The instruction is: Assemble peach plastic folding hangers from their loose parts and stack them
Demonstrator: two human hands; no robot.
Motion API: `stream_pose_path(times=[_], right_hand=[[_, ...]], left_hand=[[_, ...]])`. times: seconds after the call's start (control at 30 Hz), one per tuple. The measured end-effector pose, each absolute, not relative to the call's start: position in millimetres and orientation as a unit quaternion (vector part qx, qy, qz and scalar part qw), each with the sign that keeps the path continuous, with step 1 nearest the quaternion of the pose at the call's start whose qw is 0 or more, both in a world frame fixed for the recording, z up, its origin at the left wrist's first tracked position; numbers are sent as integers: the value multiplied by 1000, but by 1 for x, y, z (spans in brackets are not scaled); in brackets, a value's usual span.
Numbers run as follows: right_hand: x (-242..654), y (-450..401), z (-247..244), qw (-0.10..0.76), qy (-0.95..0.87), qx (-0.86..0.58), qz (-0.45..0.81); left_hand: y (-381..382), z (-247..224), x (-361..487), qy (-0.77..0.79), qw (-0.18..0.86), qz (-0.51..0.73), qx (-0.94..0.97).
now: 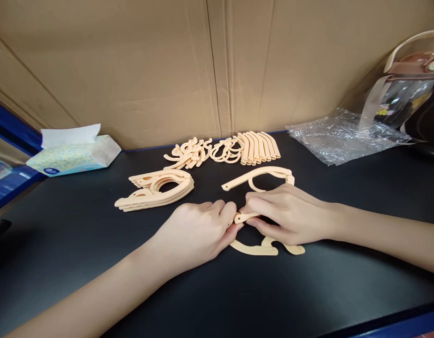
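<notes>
My left hand (203,227) is closed, its fingers pinched at one end of a cream plastic folding hanger part (241,218) that has a small round hole. Opposite it, my right hand (290,213) grips the same part, the fingertips nearly meeting. Most of what they hold is hidden by the fingers. Below the hands shows a curved hanger arm (255,249) with a hooked end piece (295,249) beside it; whether these join the held part I cannot tell. Just beyond my right hand lies another hanger arm (254,177) with a curved hook partly covered by that hand.
Folded hangers (155,202) are stacked at left. Behind are a pile of loose hooks (192,152), some ring-like hooks (226,151) and a row of hanger arms (259,148). A tissue pack (74,155), crumpled clear plastic (335,138) and a bottle (410,94) stand near the cardboard (132,70).
</notes>
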State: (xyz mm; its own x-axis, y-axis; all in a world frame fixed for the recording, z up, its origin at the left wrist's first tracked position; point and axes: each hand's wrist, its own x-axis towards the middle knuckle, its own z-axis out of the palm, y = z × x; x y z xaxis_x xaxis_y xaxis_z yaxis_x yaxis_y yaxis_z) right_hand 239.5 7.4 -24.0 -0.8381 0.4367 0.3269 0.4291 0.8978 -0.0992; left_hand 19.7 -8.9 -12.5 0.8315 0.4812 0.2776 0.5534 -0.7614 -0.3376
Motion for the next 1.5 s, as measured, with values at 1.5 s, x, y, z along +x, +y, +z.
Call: stream_pose_path(times=[1.5], right_hand=[[239,14,-20,264,-942,-189,-88]], left_hand=[[-6,-15,19,-308,121,-148,-932]])
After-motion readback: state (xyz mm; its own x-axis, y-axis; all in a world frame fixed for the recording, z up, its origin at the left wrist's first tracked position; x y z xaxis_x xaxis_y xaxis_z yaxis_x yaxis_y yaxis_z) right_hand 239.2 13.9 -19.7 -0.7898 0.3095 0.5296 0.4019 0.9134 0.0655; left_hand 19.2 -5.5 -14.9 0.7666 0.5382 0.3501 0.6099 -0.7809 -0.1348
